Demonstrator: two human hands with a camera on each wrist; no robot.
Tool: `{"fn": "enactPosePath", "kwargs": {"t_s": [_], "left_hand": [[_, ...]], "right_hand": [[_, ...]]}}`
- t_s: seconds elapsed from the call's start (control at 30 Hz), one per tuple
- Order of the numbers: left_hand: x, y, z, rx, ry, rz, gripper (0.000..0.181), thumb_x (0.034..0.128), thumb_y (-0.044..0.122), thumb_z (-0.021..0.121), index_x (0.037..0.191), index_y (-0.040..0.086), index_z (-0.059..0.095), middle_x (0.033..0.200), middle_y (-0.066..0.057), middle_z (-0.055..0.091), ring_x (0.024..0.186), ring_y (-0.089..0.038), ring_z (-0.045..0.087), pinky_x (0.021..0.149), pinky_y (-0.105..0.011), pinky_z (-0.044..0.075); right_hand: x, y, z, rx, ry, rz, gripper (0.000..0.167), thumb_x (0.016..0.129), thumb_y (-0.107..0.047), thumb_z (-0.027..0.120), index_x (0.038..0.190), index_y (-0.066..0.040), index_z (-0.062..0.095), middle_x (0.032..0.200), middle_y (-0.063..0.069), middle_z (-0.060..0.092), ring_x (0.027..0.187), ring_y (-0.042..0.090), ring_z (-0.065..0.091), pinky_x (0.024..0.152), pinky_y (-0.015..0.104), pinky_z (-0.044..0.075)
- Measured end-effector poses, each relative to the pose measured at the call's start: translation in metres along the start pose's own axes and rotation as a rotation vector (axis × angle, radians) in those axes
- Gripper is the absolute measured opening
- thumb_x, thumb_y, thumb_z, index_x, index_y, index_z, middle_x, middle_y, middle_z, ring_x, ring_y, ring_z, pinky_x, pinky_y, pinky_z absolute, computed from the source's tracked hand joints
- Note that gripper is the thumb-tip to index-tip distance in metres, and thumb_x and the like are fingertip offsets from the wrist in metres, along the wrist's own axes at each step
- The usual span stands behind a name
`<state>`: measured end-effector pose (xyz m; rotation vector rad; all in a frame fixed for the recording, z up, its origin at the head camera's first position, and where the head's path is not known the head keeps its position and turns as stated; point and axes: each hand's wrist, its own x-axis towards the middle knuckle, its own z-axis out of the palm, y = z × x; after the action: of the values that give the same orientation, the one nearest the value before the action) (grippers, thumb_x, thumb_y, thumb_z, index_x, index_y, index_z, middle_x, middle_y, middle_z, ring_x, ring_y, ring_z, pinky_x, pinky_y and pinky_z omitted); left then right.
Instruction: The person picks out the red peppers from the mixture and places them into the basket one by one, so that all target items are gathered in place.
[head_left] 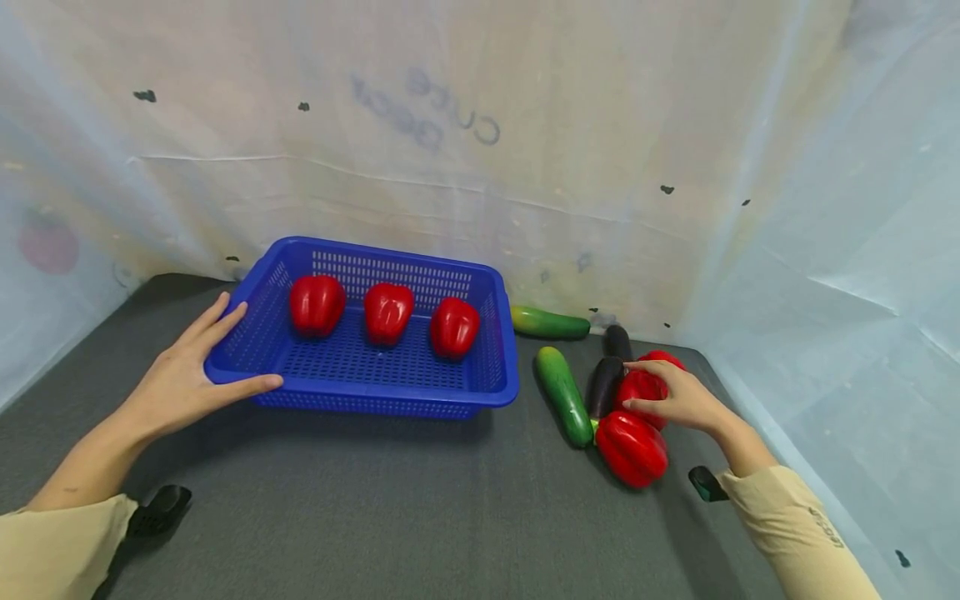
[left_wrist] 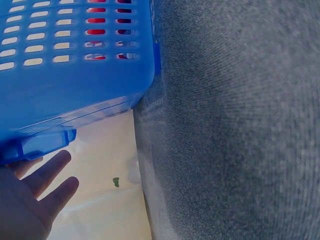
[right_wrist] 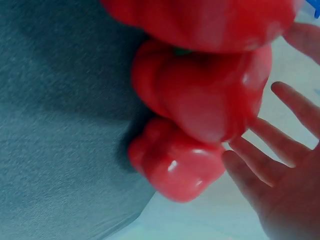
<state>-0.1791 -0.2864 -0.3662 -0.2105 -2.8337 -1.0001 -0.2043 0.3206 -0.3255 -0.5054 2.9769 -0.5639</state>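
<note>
Right hand (head_left: 678, 398), fingers spread, beside the middle red bell pepper (right_wrist: 205, 95); an even grasp should spare the neighbouring peppers (head_left: 632, 450). Left hand (head_left: 176, 379), fingers apart, rests against the blue plastic basket (head_left: 397, 392).

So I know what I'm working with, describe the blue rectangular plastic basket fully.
The blue rectangular plastic basket has slotted walls, a perforated floor and a plain, rounded rim. It sits open side up on the dark grey table, holding three glossy red bell peppers in a row. The bare left hand spans its left end, apparently touching the rim.
</note>
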Motion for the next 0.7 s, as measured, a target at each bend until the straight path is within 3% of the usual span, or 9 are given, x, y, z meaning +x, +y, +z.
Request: {"fn": "enactPosePath", "kwargs": {"t_s": [0.23,0.53,0.7], "left_hand": [[0.0027,0.0005,0.0002,0.007,-0.011,-0.010,0.106,0.0794,0.050,0.071,0.155,0.014,0.006,0.161,-0.013,-0.012,0.139,-0.057,0.000,0.095,-0.082,0.014],[0.0017,0.0014,-0.0008,0.005,-0.011,-0.007,0.106,0.0798,0.049,0.071,0.155,0.014,0.006,0.161,-0.012,-0.012,0.139,-0.057,0.000,0.095,-0.082,0.014],[0.0013,0.0013,-0.0003,0.005,-0.009,-0.006,0.106,0.0795,0.049,0.072,0.155,0.014,0.006,0.161,-0.012,-0.012,0.140,-0.057,0.001,0.095,-0.082,0.015]], "right_hand": [[-0.0071,0.0096,-0.0020,0.054,-0.051,0.024,0.062,0.082,-0.026,0.073,0.135,-0.003,0.049,0.131,0.024,0.048,0.113,0.040,0.047,0.074,0.045,0.057],[-0.0044,0.0099,0.0032,-0.020,0.034,0.086,0.060,0.084,-0.035,0.070,0.131,-0.001,0.053,0.118,0.020,0.057,0.105,0.035,0.053,0.073,0.043,0.055],[-0.0038,0.0111,0.0054,-0.056,0.039,0.160,0.059,0.087,-0.042,0.066,0.125,0.002,0.055,0.109,0.018,0.059,0.099,0.032,0.054,0.071,0.038,0.053]]}}
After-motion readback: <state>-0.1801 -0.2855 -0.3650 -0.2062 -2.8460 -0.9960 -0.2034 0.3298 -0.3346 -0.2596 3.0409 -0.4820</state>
